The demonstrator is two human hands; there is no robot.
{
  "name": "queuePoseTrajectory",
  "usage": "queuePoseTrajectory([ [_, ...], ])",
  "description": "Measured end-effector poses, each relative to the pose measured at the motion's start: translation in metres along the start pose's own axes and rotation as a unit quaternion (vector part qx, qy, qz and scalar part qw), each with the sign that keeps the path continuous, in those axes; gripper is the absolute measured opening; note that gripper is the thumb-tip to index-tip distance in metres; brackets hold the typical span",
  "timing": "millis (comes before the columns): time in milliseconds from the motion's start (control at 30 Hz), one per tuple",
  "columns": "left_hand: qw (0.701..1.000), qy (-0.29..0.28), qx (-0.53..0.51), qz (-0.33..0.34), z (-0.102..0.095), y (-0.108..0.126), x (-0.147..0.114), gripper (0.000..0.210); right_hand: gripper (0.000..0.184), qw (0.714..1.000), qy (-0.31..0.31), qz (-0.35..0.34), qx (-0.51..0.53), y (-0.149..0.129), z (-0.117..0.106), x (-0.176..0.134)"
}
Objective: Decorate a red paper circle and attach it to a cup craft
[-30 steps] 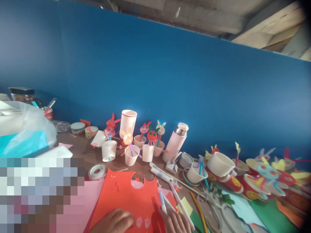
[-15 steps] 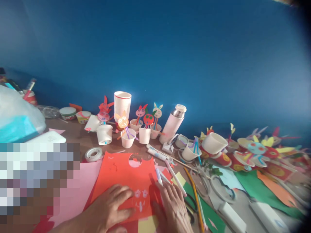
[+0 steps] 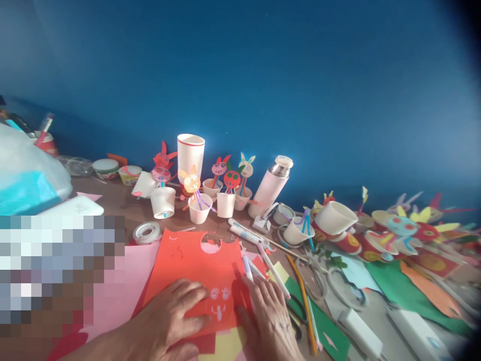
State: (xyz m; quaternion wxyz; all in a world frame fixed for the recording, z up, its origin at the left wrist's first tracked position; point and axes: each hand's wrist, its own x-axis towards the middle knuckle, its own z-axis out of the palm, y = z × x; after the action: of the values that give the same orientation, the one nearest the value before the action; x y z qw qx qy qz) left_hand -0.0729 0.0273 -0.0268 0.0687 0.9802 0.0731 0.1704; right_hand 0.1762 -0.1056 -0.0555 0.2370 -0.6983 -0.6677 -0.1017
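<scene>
My left hand (image 3: pixel 180 313) rests on a sheet of red-orange paper (image 3: pixel 188 260), its fingers apart and slightly bent. On the paper between my hands is a pale drawn face (image 3: pixel 219 302) with lashed eyes and a smile. My right hand (image 3: pixel 268 308) lies along the sheet's right edge, fingers stretched out and thumb apart. By its fingertips lies a purple-and-white marker (image 3: pixel 247 267), partly covered by the fingers; I cannot tell whether they press on it. A round hole is cut near the sheet's top. A white pen (image 3: pixel 273 271) lies beside my right hand.
Paper cups with cut-paper animal figures, such as an orange one (image 3: pixel 192 181), stand behind. Also there are a tall cup stack (image 3: pixel 190 158), a tilted pink thermos (image 3: pixel 268 188), a tape roll (image 3: pixel 146 232), dark-handled scissors (image 3: pixel 296 308), pink paper (image 3: pixel 128 276) and a white adapter (image 3: pixel 361 332).
The view has tilted slightly, so the tabletop things appear a little higher. Both hands keep nearly the same places on the red paper.
</scene>
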Motion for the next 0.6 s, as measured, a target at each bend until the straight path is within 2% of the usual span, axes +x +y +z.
queuePoseTrajectory([
  [333, 1.0, -0.026, -0.006, -0.003, -0.005, 0.0024, 0.0062, 0.045, 0.044, 1.0, 0.003, 0.001, -0.006, 0.0012, 0.0023, -0.0011],
  [467, 1.0, -0.01, 0.008, 0.011, -0.0038, -0.0005, 0.004, 0.04, 0.047, 1.0, 0.01, -0.004, -0.007, 0.0019, 0.0032, -0.0002],
  [600, 0.998, 0.017, 0.047, 0.042, -0.0108, -0.0032, 0.0027, 0.037, 0.047, 0.999, 0.029, -0.022, -0.024, 0.0056, 0.0091, 0.0],
])
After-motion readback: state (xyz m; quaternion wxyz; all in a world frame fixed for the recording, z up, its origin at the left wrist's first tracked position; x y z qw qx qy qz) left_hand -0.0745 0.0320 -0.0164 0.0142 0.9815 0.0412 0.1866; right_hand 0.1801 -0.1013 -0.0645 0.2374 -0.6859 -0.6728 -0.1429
